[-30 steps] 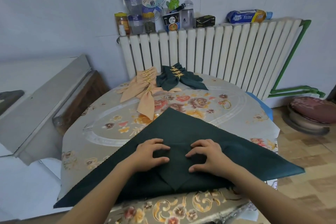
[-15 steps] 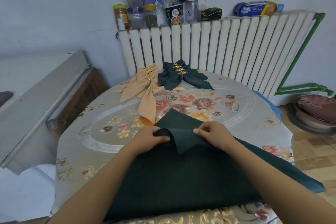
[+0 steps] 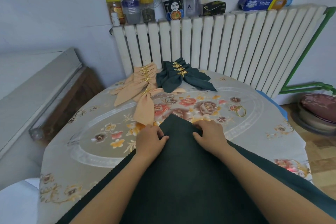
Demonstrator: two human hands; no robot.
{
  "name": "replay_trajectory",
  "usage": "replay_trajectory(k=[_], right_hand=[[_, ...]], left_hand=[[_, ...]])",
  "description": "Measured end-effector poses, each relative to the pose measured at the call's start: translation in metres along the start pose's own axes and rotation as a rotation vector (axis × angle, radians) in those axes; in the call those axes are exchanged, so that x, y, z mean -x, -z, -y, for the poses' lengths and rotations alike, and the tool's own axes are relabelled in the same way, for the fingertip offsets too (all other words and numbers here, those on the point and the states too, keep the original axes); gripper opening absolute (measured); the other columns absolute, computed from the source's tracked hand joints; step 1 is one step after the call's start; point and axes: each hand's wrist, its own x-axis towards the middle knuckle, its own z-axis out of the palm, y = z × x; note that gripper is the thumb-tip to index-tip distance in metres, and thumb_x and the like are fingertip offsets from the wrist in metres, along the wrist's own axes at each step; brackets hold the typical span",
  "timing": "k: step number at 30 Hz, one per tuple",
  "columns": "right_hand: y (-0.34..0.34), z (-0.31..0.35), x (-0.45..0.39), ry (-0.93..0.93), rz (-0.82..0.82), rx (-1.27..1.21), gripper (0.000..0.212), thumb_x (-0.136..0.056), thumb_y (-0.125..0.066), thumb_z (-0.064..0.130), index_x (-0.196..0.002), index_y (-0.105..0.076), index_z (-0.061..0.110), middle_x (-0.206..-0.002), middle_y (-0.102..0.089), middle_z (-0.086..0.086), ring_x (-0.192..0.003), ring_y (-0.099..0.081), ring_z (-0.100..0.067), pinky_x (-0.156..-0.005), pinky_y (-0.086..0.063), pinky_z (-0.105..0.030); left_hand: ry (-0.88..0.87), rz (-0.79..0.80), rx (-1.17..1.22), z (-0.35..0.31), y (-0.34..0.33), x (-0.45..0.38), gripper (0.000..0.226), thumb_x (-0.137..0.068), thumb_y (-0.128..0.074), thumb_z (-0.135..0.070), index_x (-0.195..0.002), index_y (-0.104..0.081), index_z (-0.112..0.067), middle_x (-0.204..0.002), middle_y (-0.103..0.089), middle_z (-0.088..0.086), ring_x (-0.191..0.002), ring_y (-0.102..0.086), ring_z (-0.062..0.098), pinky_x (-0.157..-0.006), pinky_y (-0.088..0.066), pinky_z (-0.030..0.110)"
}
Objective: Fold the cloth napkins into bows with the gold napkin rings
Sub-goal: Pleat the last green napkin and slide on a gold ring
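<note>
Holding the dark green napkin (image 3: 181,165) flat on the table (image 3: 87,143), apex pointing away from me toward the radiator (image 3: 218,45). My left hand (image 3: 150,141) grasps the napkin's left sloping edge near the apex, fingers curled onto the cloth, thumb lying on top. My right hand (image 3: 211,135) grasps the right sloping edge the same way, fingers bent over the edge. Both hands sit just below the point, cloth between them smooth. Near side of the napkin runs under my forearms and off the bottom of view.

Loose gold napkin ring (image 3: 241,111) lies on the floral tablecloth, to the right of the apex and apart from the cloth. Far side of table: finished peach bows (image 3: 140,87) stacked on the left, finished dark green bows (image 3: 180,78) beside them on the right, each cinched with a gold leaf ring. One peach tail reaches close to my left hand. Jars and bottles (image 3: 134,9) stand on top of the radiator.
</note>
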Motion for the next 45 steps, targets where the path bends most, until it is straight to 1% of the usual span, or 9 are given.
replay_trajectory(k=[10,14,17,22,26,28,34,39,45], right_hand=[[-0.021,0.016,-0.041,-0.113,-0.139,-0.173,0.020,-0.089,-0.059,0.022,-0.108,-0.064,0.018,-0.096,-0.069,-0.002,-0.094,-0.059,-0.022,-0.077,-0.050,-0.034],[-0.023,0.019,-0.050,-0.124,-0.158,-0.071,0.020,-0.089,-0.059,0.026,-0.107,-0.063,0.020,-0.103,-0.066,-0.002,-0.098,-0.057,-0.021,-0.078,-0.046,-0.031],[-0.024,0.028,-0.058,-0.086,-0.181,0.003,0.025,-0.089,-0.059,0.030,-0.112,-0.062,0.022,-0.114,-0.061,-0.001,-0.109,-0.052,-0.022,-0.091,-0.041,-0.033],[-0.030,0.056,-0.086,0.011,-0.181,-0.069,0.028,-0.089,-0.056,0.028,-0.114,-0.063,0.019,-0.114,-0.060,-0.002,-0.110,-0.051,-0.021,-0.089,-0.041,-0.030],[-0.039,0.085,-0.114,0.068,-0.011,-0.273,0.036,-0.093,-0.048,0.024,-0.128,-0.056,0.025,-0.125,-0.060,0.003,-0.116,-0.052,-0.015,-0.097,-0.044,-0.034],[-0.043,0.097,-0.127,0.049,0.055,-0.374,0.038,-0.095,-0.044,0.019,-0.131,-0.052,0.024,-0.127,-0.059,0.001,-0.116,-0.053,-0.016,-0.099,-0.044,-0.035],[-0.059,0.101,-0.145,-0.086,-0.017,-0.625,0.040,-0.092,-0.046,0.011,-0.131,-0.048,0.019,-0.115,-0.061,0.000,-0.094,-0.057,-0.010,-0.079,-0.047,-0.024],[-0.069,0.095,-0.146,-0.021,-0.090,-0.566,0.036,-0.091,-0.052,0.012,-0.126,-0.051,0.019,-0.109,-0.061,0.004,-0.095,-0.055,-0.007,-0.081,-0.046,-0.020],[-0.083,0.089,-0.147,0.038,-0.153,-0.548,0.032,-0.085,-0.058,0.015,-0.115,-0.058,0.025,-0.100,-0.063,0.011,-0.094,-0.056,-0.003,-0.085,-0.049,-0.022]], left_hand=[[0.025,-0.103,-0.121,0.000,-0.002,-0.021,0.013,-0.093,-0.054,-0.028,-0.089,-0.056,-0.016,-0.090,-0.058,0.001,-0.077,-0.051,0.018,-0.066,-0.043,0.032],[-0.029,-0.131,-0.219,0.004,-0.007,-0.025,0.016,-0.092,-0.053,-0.031,-0.097,-0.056,-0.016,-0.098,-0.059,0.002,-0.089,-0.054,0.021,-0.071,-0.044,0.033],[-0.049,-0.217,-0.239,0.011,-0.005,-0.033,0.018,-0.091,-0.053,-0.033,-0.098,-0.052,-0.016,-0.099,-0.055,0.001,-0.089,-0.053,0.021,-0.071,-0.041,0.031],[0.181,-0.463,-0.087,0.025,0.012,-0.081,0.032,-0.085,-0.060,-0.042,-0.103,-0.050,-0.018,-0.107,-0.051,0.002,-0.097,-0.047,0.019,-0.080,-0.043,0.030],[0.432,-0.149,0.023,0.031,0.013,-0.132,0.071,-0.083,-0.051,-0.061,-0.139,-0.029,-0.023,-0.134,-0.041,0.014,-0.118,-0.044,0.032,-0.094,-0.040,0.043],[0.429,-0.026,0.033,0.035,0.005,-0.153,0.077,-0.079,-0.053,-0.063,-0.142,-0.022,-0.031,-0.134,-0.043,0.014,-0.119,-0.045,0.035,-0.096,-0.039,0.048],[0.292,-0.121,0.023,0.054,-0.005,-0.191,0.062,-0.087,-0.058,-0.042,-0.142,-0.030,-0.035,-0.136,-0.044,0.011,-0.123,-0.040,0.032,-0.101,-0.032,0.045],[0.097,-0.191,-0.040,0.069,0.015,-0.224,0.060,-0.091,-0.054,-0.017,-0.144,-0.031,-0.034,-0.144,-0.033,0.008,-0.133,-0.027,0.029,-0.109,-0.020,0.042],[0.093,-0.033,0.008,0.083,0.014,-0.262,0.060,-0.093,-0.052,-0.032,-0.145,-0.024,-0.040,-0.153,-0.020,0.007,-0.139,-0.018,0.029,-0.112,-0.013,0.044]])
